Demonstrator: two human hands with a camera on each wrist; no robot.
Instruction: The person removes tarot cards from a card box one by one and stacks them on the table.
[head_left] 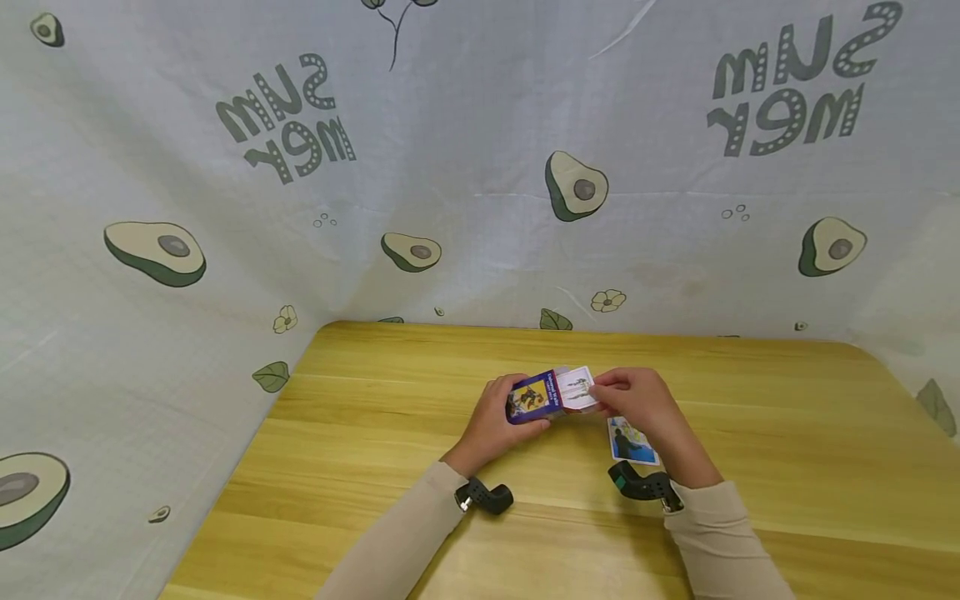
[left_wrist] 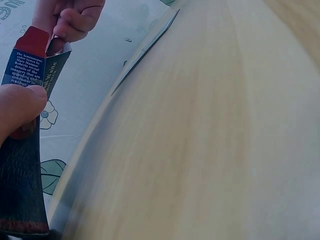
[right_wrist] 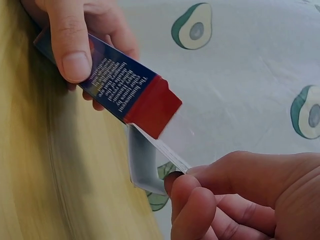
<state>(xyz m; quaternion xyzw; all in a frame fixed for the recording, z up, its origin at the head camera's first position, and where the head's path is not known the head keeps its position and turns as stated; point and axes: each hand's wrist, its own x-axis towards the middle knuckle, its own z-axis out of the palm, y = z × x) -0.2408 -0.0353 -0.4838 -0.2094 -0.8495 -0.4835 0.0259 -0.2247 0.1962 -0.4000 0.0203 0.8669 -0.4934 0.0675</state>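
My left hand [head_left: 487, 421] grips a small blue card box [head_left: 531, 398] with a yellow picture on its front. Lettering and a red side flap [right_wrist: 157, 107] show on the box in the right wrist view; its mouth faces right. A white card [head_left: 575, 387] with a small drawing sticks partway out of that mouth. Thumb and fingers of my right hand [head_left: 637, 398] pinch the card's outer edge. In the right wrist view it appears edge-on as a thin white strip. Below the right hand, a picture card [head_left: 632, 443] in blue and green lies on the table.
Both hands are above a wooden table [head_left: 360, 433] with rounded far corners. A white cloth [head_left: 480, 267] printed with avocados hangs behind and at the sides. Black wrist-worn camera mounts [head_left: 491, 498] sit at both wrists.
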